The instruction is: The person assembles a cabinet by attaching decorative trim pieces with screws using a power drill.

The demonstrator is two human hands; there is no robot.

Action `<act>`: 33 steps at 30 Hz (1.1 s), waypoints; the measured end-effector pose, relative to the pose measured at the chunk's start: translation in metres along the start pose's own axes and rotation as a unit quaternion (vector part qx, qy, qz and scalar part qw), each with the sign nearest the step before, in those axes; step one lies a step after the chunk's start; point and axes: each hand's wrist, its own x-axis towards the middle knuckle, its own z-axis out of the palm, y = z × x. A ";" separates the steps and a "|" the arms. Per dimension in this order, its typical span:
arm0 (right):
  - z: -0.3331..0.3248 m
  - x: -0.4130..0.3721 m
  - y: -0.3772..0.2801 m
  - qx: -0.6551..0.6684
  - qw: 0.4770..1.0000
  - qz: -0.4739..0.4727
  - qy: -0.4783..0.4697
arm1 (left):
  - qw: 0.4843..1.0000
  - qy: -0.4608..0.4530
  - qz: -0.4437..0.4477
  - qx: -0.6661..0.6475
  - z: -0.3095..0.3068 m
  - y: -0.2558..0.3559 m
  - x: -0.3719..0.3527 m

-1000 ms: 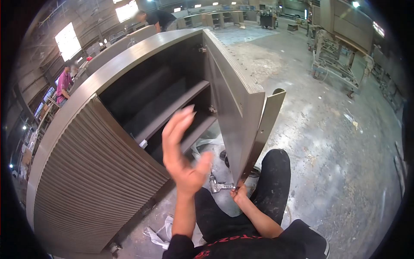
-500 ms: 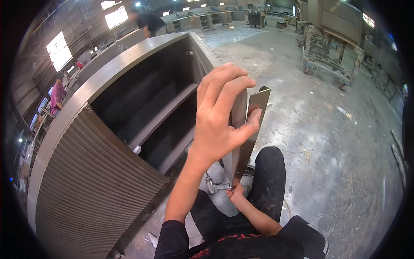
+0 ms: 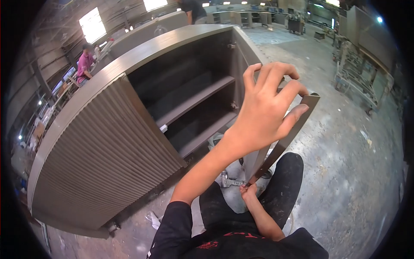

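My left hand (image 3: 271, 103) is curled over the top end of a narrow brown panel (image 3: 257, 162), its thumb by a long metal strip (image 3: 282, 144). The panel's upper part is largely hidden behind that hand. Down at the strip's lower end, my right hand (image 3: 249, 191) pinches it between closed fingers. A power tool (image 3: 230, 181) lies just left of my right hand. To the left stands a brown cabinet (image 3: 172, 35) with a ribbed front (image 3: 108, 151) and an open compartment crossed by a shelf (image 3: 198, 98).
A person in a pink top (image 3: 85, 64) is at the far left, and another in dark clothing (image 3: 194, 9) is behind the cabinet. A wheeled metal frame (image 3: 355, 84) stands at the right. White scrap (image 3: 153, 219) lies on the floor near the cabinet's base.
The view has turned left, so the cabinet, strip and both hands appear farther right. My left hand's fingers are curled lower over the panel's top, and the strip leans more to the right.
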 end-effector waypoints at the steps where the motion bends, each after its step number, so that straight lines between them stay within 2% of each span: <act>1: 0.000 0.001 0.000 0.003 1.000 -0.007 -0.008 | 1.000 -0.002 -0.010 -0.009 0.000 0.003 0.000; 6: -0.004 0.001 -0.001 -0.008 1.000 -0.015 -0.011 | 1.000 0.030 0.007 0.001 0.006 0.031 0.004; 9: -0.004 -0.014 -0.002 -0.027 0.998 -0.043 -0.023 | 1.000 0.004 0.015 -0.013 0.007 0.057 -0.001; 13: 0.006 -0.032 -0.008 -0.036 0.996 -0.078 -0.030 | 0.991 0.059 0.011 -0.122 0.006 0.080 -0.017; 14: 0.008 -0.032 -0.010 -0.033 0.996 -0.080 -0.028 | 0.992 0.050 0.008 -0.120 -0.007 0.086 -0.017; 15: 0.011 -0.033 -0.014 -0.028 0.996 -0.083 -0.023 | 0.970 0.081 -0.027 -0.228 -0.007 0.088 -0.024; 17: 0.012 -0.038 -0.023 -0.015 0.996 -0.090 -0.006 | 0.885 0.140 -0.092 -0.435 -0.001 0.087 -0.049; 18: 0.011 -0.042 -0.028 -0.006 0.996 -0.094 0.003 | 0.874 0.135 -0.088 -0.458 -0.004 0.083 -0.058; 21: -0.003 -0.059 -0.042 0.003 0.993 -0.111 0.042 | 0.767 0.205 -0.156 -0.588 -0.020 0.090 -0.064; 23: -0.012 -0.067 -0.049 -0.012 0.990 -0.128 0.056 | 0.798 0.201 -0.209 -0.528 -0.046 0.085 -0.076; 25: -0.024 -0.066 -0.059 -0.054 0.986 -0.144 0.056 | 0.785 0.282 -0.238 -0.498 -0.063 0.086 -0.082; 26: -0.028 -0.067 -0.065 -0.077 0.984 -0.153 0.057 | 0.802 0.316 -0.226 -0.453 -0.071 0.081 -0.090; 27: -0.026 -0.072 -0.070 -0.042 0.982 -0.186 0.016 | 0.816 0.352 -0.216 -0.405 -0.077 0.076 -0.098; 29: -0.031 -0.074 -0.101 -0.140 0.965 -0.222 0.022 | 0.798 0.439 -0.200 -0.362 -0.091 0.072 -0.108; 31: -0.003 -0.104 -0.126 -0.164 0.949 -0.270 -0.001 | 0.788 0.503 -0.193 -0.298 -0.111 0.069 -0.120; 33: 0.042 -0.134 -0.145 -0.056 0.941 -0.333 -0.006 | 0.759 0.552 -0.222 -0.263 -0.133 0.066 -0.128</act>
